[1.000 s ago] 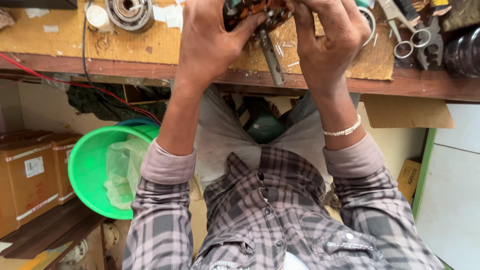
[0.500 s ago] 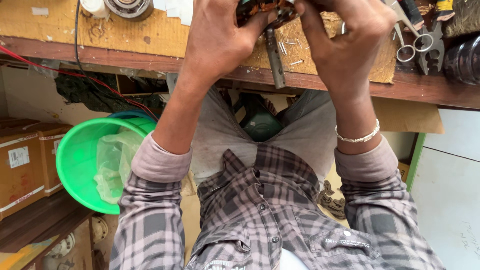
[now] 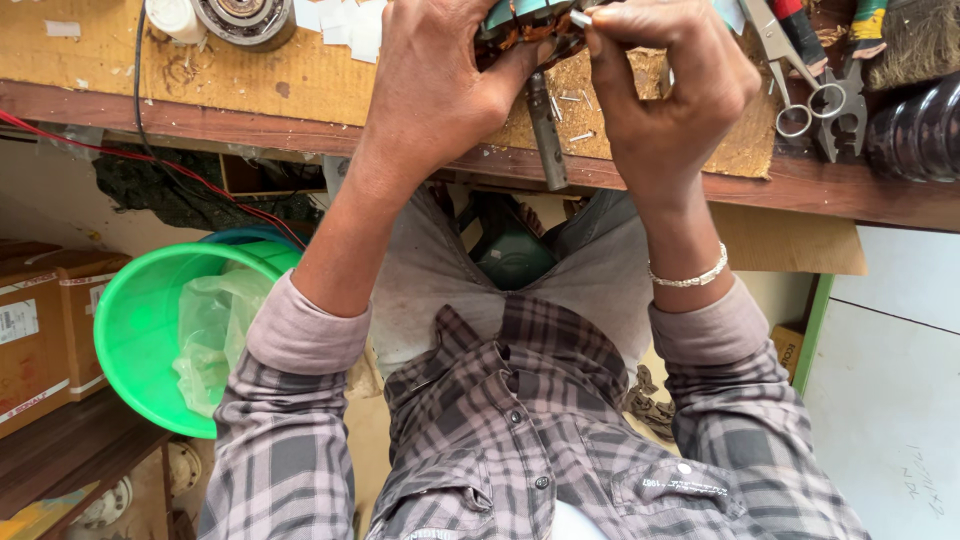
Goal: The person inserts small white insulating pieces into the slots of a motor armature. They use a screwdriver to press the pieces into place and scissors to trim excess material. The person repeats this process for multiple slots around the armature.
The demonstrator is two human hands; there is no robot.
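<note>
head view, looking down: a small motor part with a teal housing (image 3: 528, 12) and copper-brown windings sits at the far edge of the picture, over the wooden workbench (image 3: 150, 70), its steel shaft (image 3: 547, 135) pointing back toward the person. much of it is cut off by the frame or hidden behind fingers. the left hand (image 3: 440, 85) wraps the left side of the part, thumb pressed against the windings, fingers closed tight on it. the right hand (image 3: 665, 95) closes on the right side, thumb and forefinger pinched narrow on what looks like a thin pale pin or lead at the top; what exactly it is cannot be told. to work this well, i'd judge the left hand should brace the part steady while the right makes small, controlled moves, so the fine wire is not torn. on the bench to the right lie scissors (image 3: 790, 70); a round bearing (image 3: 245, 15) lies far left. below, near left, a green bucket (image 3: 140, 320) holds a plastic bag.
</note>
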